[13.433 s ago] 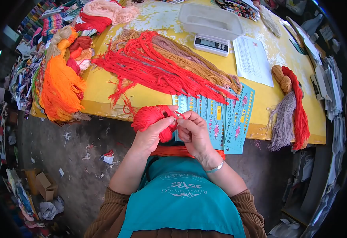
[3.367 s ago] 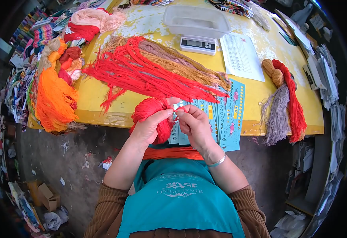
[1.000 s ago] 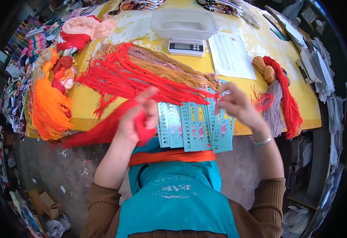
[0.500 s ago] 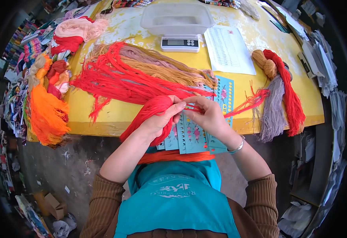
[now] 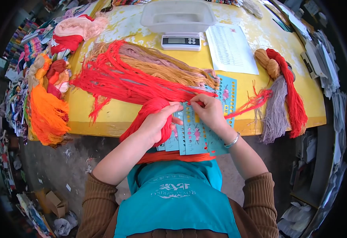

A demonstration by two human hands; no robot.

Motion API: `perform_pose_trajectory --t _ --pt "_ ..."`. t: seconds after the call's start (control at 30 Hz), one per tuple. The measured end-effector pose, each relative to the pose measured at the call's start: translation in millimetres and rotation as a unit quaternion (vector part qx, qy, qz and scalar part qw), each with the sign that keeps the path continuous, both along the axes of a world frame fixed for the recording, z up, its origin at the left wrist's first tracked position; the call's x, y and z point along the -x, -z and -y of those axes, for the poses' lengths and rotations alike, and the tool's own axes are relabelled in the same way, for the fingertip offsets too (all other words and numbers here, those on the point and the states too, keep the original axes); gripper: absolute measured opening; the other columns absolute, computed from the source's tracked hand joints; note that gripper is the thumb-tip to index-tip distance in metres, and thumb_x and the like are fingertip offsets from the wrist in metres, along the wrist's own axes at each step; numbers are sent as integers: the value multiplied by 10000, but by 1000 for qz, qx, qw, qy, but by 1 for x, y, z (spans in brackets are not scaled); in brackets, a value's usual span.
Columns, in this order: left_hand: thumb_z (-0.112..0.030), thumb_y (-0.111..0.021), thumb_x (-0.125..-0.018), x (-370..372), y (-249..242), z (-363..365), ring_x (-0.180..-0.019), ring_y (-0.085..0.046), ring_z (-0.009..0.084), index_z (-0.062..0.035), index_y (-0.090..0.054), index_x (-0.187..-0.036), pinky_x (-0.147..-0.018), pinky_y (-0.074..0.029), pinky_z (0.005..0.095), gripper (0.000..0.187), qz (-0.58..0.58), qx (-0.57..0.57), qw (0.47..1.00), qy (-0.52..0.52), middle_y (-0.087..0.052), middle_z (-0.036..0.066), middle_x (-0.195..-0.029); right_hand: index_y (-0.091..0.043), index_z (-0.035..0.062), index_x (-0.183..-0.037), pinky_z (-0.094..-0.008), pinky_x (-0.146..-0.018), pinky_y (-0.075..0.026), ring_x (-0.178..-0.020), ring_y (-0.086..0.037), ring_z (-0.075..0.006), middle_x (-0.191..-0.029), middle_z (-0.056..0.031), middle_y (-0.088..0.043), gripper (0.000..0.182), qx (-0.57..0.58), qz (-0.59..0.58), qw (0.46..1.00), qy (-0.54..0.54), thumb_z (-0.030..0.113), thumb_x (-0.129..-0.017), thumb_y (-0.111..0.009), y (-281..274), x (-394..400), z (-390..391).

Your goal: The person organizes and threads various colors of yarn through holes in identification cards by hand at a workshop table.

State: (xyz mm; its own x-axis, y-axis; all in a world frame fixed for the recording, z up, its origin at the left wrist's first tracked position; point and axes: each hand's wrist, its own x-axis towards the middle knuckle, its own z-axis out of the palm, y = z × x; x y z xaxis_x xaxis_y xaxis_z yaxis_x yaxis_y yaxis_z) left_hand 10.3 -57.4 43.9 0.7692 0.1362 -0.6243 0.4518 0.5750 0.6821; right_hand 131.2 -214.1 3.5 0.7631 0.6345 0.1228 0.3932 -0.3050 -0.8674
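My left hand is closed around a thick skein of red thread, its thumb pointing toward the cards. Just to its right, my right hand pinches a bit of red thread at the upper edge of a teal punched card. Several such cards overlap at the table's front edge, printed with pink flowers and lined with holes. Beyond both hands lies a long spread of loose red thread, with ochre thread and mauve strands behind it. More red strands trail out right of my right hand.
On the yellow table stand a digital scale with a clear plastic tub and a printed sheet. Orange thread hangs over the left edge. Grey thread and a red skein hang at the right.
My fingertips have come apart; my right hand has shifted to the card's top edge, still pinching red thread. My left hand has drawn back slightly with the skein.
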Motion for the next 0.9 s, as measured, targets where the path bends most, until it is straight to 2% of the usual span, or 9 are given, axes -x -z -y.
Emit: perform_pose_trajectory --t 0.1,0.17,0.2,0.4,0.57,0.67,0.73,0.8,0.9 --pt "-260 -609 -920 -3 9 -4 -719 -565 113 -39 -525 -1279 -550 -409 225 429 -5 11 1000 9 -588 68 -1195 -685 57 -891 -336 -587 -504 -650 -659 -266 -754 -137 -675 103 10 9 1000 -3 125 -816 -670 -1 1 0" --pt "-217 -613 -917 -4 12 2 -704 -551 103 -32 -518 -1286 -541 -406 231 424 50 -32 997 44 -597 56 -1106 -686 64 -891 -340 -588 -505 -653 -659 -273 -757 -139 -675 102 18 6 1000 -4 126 -812 -672 -2 2 -1" --pt "-178 -600 -925 -6 6 7 -662 -538 100 -24 -540 -1226 -518 -392 229 343 41 -57 997 33 -601 53 -1013 -685 67 -889 -339 -589 -505 -651 -659 -271 -758 -136 -675 100 13 5 1000 -1 129 -811 -675 -2 3 -2" --pt "-132 -544 -955 -20 24 4 -551 -506 95 -46 -561 -1060 -478 -359 216 137 24 -52 998 32 -617 68 -891 -679 65 -898 -328 -615 -507 -662 -657 -251 -765 -118 -676 107 -7 -15 1000 -11 139 -821 -684 -1 2 -2" --pt "-148 -533 -957 -27 41 -1 -543 -514 92 -50 -562 -1043 -460 -358 224 133 2 -80 995 65 -620 63 -825 -674 60 -920 -318 -641 -508 -679 -655 -225 -762 -109 -670 118 -30 -39 998 -29 136 -830 -686 2 -1 -2" --pt "-154 -525 -955 -24 36 -3 -539 -522 93 -54 -559 -1030 -456 -370 226 130 13 -139 987 75 -620 60 -795 -670 60 -938 -323 -632 -506 -677 -652 -218 -747 -99 -664 147 14 -47 998 -37 150 -824 -696 -7 -1 -1" --pt "-158 -516 -954 -20 35 -10 -533 -530 96 -61 -554 -1014 -463 -397 225 120 30 -230 969 89 -623 59 -777 -656 31 -951 -259 -572 -454 -615 -555 -99 -679 -37 -608 160 74 -55 995 -46 134 -838 -704 -13 -1 -2" --pt "-161 -514 -954 -13 35 -24 -529 -529 95 -58 -549 -1014 -464 -400 224 124 70 -264 958 89 -622 54 -759 -654 35 -943 -269 -564 -454 -608 -563 -111 -669 -37 -603 178 84 -44 994 -47 161 -832 -713 -11 -1 -3" --pt "-169 -550 -939 -11 25 -26 -528 -522 97 -71 -570 -970 -466 -395 225 105 68 -214 972 66 -607 40 -731 -646 40 -924 -292 -561 -460 -606 -584 -146 -663 -49 -605 209 114 -16 992 -47 207 -823 -723 -13 -1 -6"
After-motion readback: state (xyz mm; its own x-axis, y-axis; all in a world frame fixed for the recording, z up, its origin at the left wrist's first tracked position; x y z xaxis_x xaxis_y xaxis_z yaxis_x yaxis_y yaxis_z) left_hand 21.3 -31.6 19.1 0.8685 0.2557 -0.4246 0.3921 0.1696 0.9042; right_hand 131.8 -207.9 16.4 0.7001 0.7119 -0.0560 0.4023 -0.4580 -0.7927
